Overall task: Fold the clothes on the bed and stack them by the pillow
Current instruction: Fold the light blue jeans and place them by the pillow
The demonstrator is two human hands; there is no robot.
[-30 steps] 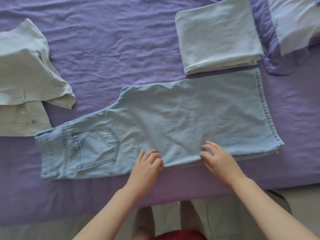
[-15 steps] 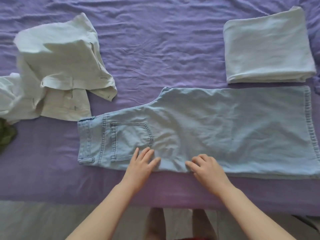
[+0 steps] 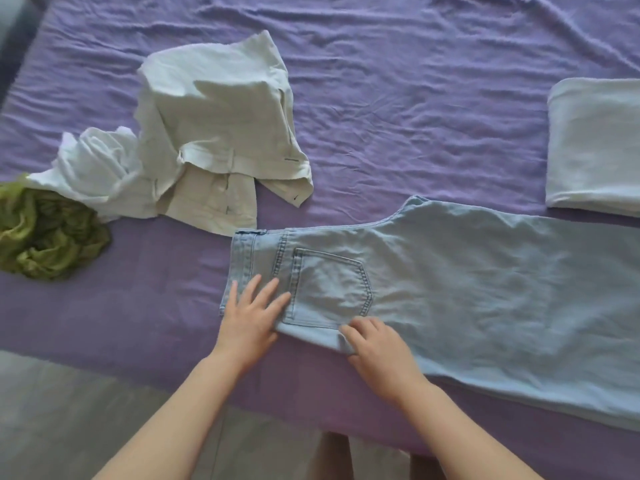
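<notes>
Left hand (image 3: 250,315): flat, fingers spread on jeans (image 3: 450,299) waistband.
Right hand (image 3: 375,351): fingers curled, pinching jeans' near edge.

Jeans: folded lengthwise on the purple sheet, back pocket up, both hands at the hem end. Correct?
Not quite. The head view shows the left hand flat and the right hand gripping the near edge at the waistband end of the jeans, beside the back pocket, not the hem. The rest holds.
</notes>
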